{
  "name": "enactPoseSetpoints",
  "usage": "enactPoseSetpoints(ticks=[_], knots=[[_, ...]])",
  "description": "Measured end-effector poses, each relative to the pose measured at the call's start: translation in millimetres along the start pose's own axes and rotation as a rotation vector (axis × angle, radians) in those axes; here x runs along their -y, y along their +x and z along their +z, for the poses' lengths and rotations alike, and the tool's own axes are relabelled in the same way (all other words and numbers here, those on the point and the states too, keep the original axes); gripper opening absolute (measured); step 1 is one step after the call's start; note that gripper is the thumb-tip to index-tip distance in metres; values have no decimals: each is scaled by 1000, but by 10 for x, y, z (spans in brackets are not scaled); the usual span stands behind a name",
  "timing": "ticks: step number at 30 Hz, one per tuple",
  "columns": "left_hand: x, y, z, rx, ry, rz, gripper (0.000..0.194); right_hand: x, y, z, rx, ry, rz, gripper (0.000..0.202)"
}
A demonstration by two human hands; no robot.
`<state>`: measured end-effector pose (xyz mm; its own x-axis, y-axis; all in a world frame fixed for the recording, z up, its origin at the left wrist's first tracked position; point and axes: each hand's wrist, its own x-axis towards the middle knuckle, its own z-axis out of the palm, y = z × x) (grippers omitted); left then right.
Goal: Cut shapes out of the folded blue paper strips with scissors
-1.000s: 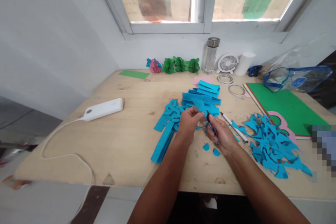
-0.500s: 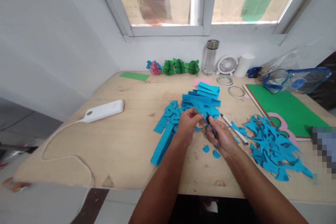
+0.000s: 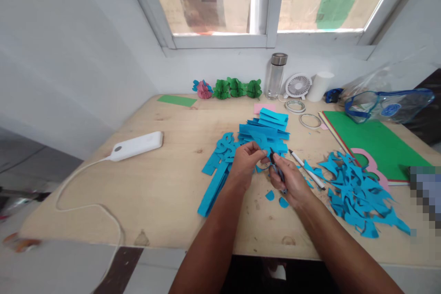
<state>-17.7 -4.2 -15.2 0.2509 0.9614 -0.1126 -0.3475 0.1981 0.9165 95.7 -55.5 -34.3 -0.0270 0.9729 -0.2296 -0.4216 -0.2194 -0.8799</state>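
My left hand [image 3: 245, 161] pinches a piece of blue paper [image 3: 258, 138] with curved cut edges between thumb and fingers. My right hand [image 3: 288, 175] is wrapped round a small tool [image 3: 272, 156] with a black front end and a grey-blue handle; its kind is not clear. The tool's front end meets the paper close to my left fingertips. Behind my hands lies a pile of folded blue paper strips [image 3: 263, 131]. Left of my left hand are blue cut-out shapes [image 3: 225, 142] and a long folded blue strip [image 3: 213, 195]. Two small blue scraps [image 3: 284, 202] lie below my right hand.
A white pen [image 3: 312, 173] and a heap of blue offcuts [image 3: 354, 193] lie right of my hands. Green paper sheets [image 3: 382, 142], tape rolls [image 3: 310, 121], a glass bottle [image 3: 275, 78] and a small fan [image 3: 298, 85] stand or lie behind. A white power bank [image 3: 138, 145] lies left.
The tool and my right hand have shifted very slightly to the left. Otherwise the two hands and the paper look the same.
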Motion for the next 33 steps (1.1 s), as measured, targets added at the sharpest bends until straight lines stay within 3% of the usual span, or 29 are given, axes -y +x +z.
enactPoseSetpoints(ticks=[22, 33], knots=[[-23, 5, -28, 48, -21, 14, 27, 7, -15, 20, -15, -45, -9, 38], [6, 15, -20, 10, -53, 29, 24, 33, -27, 47, -45, -78, -34, 37]])
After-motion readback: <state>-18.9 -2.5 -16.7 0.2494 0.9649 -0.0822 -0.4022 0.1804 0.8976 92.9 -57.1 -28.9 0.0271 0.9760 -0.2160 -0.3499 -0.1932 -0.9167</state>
